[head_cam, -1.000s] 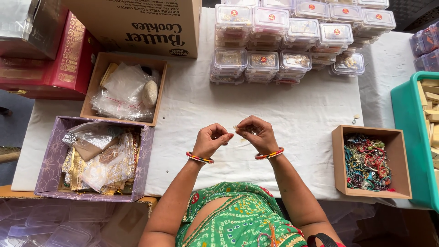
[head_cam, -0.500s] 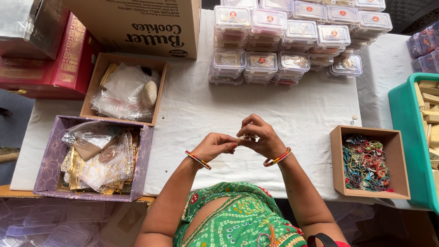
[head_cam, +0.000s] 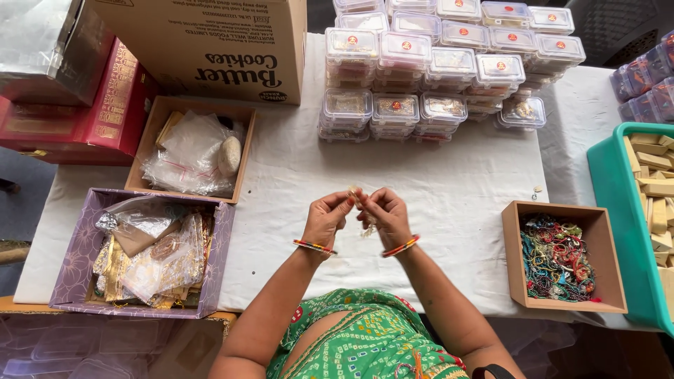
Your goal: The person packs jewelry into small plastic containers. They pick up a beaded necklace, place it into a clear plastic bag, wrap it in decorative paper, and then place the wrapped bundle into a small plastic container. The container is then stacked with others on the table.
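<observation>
A: Where was the trinket (head_cam: 362, 210)?

B: Above the white cloth (head_cam: 449, 189), pinched between the left hand (head_cam: 328, 217) and the right hand (head_cam: 385, 216), whose fingertips met; both hands were closed on it.

A: What risk did this pose?

B: The piece looked tiny and dangling; a loosened pinch could have dropped it onto the cloth, well short of the small cardboard box (head_cam: 562, 256) of coloured threads.

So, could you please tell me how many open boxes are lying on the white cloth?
3: a brown box of clear bags at upper left, a purple box of gold packets below it, and a brown box of coloured beads right of the hands.
</observation>
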